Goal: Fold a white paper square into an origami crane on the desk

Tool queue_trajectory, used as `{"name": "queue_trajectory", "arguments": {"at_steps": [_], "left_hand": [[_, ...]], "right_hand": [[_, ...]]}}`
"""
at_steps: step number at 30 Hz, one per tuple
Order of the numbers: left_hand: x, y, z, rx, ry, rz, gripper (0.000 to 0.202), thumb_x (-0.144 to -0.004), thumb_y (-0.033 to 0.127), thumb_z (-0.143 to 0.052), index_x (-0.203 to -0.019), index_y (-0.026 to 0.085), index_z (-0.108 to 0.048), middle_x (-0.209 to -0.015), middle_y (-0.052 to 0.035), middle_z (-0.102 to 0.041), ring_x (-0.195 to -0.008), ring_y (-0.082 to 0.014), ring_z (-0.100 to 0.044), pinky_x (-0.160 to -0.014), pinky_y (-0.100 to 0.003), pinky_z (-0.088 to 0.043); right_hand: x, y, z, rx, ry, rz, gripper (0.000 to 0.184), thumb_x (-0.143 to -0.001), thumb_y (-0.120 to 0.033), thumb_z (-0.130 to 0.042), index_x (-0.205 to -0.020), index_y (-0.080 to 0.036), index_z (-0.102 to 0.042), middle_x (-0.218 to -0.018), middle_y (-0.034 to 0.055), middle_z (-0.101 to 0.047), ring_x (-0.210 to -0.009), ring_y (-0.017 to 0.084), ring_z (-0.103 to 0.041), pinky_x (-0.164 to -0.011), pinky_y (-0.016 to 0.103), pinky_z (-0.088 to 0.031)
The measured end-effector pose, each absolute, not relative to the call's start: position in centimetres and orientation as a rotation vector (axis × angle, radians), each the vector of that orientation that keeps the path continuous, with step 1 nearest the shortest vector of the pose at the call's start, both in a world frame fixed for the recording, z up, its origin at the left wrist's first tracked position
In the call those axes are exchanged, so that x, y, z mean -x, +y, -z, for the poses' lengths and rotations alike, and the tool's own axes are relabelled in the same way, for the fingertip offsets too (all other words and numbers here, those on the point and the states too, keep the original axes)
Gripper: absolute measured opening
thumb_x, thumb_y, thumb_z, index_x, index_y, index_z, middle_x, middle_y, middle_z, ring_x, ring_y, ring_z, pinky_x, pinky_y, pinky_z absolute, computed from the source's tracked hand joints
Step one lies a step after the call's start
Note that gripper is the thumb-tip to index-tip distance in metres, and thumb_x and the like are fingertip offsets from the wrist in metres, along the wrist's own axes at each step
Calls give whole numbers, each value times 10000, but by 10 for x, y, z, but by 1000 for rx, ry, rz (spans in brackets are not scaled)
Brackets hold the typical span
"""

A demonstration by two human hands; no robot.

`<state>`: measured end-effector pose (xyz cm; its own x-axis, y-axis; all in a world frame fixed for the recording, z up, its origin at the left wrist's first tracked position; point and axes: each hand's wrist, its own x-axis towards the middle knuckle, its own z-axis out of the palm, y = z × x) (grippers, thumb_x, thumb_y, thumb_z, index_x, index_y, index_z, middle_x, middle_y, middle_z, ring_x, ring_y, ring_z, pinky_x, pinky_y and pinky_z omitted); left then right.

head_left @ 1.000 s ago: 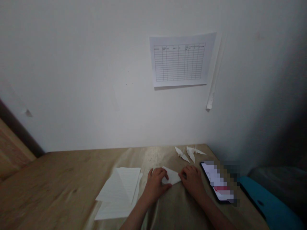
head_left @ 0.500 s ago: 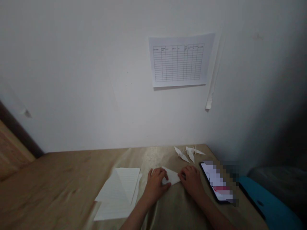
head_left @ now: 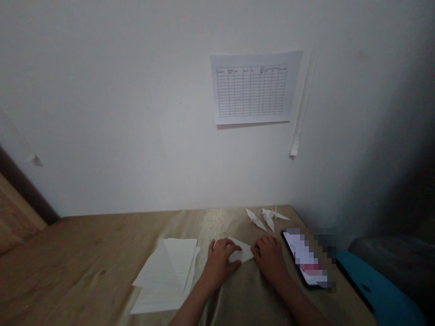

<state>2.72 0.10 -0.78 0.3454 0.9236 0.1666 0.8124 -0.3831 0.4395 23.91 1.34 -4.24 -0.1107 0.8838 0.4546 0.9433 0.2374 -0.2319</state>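
A small white folded paper [head_left: 244, 252], roughly triangular, lies on the cloth-covered table between my hands. My left hand [head_left: 220, 259] rests on its left part, thumb and index finger spread around that side and holding it down. At the right corner, my right hand [head_left: 269, 254] has its fingers curled and pinched on the paper's tip. Just beyond the right hand are several white origami cranes [head_left: 268, 218]. To the left of my left hand lies a loose stack of lined paper sheets [head_left: 170, 262], the top one creased diagonally.
A phone [head_left: 306, 260] with a blurred screen lies right of my right hand. Past the table's right edge is a blue object [head_left: 380, 285]. The brown table cover [head_left: 102, 271] meets a white wall bearing a printed grid sheet [head_left: 252, 93]. Wood [head_left: 18, 203] shows at far left.
My left index finger has straightened a little over the folded paper, widening its gap from the thumb. The right hand keeps its pinch on the corner. The view has shifted slightly.
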Motion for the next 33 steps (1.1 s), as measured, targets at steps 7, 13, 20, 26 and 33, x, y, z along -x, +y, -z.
{"name": "queue_trajectory", "arguments": {"at_steps": [7, 13, 20, 26, 33], "left_hand": [[-28, -1, 1, -2346, 1543, -530, 376, -819, 295, -743, -1176, 398, -690, -1296, -14, -635, -1297, -276, -523, -1204, -654, -159], [-28, 0, 4, -2354, 1543, -542, 409, -821, 303, -747, -1209, 412, -678, -1299, -16, -629, -1294, -274, -523, -1201, -651, -167], [-28, -2, 4, -2405, 1553, -478, 390, -856, 320, -711, -1226, 439, -679, -1324, -23, -608, -1306, -286, -502, -1192, -673, -156], [-30, -5, -7, -2397, 1564, -412, 396, -861, 321, -693, -1234, 453, -674, -1344, -23, -600, -1328, -286, -487, -1196, -676, -150], [-29, -7, -5, -2396, 1545, -429, 421, -873, 307, -664, -1265, 460, -654, -1336, -26, -594, -1322, -289, -490, -1197, -674, -143]], "right_hand": [[-240, 14, 44, 1643, -2031, 176, 158, -958, -272, -544, -857, -225, -656, -926, 54, -682, -977, 251, -565, -979, 423, -345], [-241, 13, 44, 1645, -2029, 147, 126, -943, -257, -571, -863, -225, -662, -930, 46, -677, -983, 248, -566, -977, 415, -340], [-240, 14, 44, 1662, -2025, 129, 119, -943, -258, -578, -857, -227, -655, -928, 39, -676, -981, 246, -565, -972, 412, -340], [-239, 12, 43, 1672, -2017, 116, 103, -935, -262, -591, -860, -229, -654, -937, 37, -679, -994, 249, -568, -955, 406, -347], [-240, 12, 43, 1652, -2013, 143, 117, -935, -271, -584, -844, -235, -649, -923, 35, -679, -973, 244, -570, -943, 401, -348]]}}
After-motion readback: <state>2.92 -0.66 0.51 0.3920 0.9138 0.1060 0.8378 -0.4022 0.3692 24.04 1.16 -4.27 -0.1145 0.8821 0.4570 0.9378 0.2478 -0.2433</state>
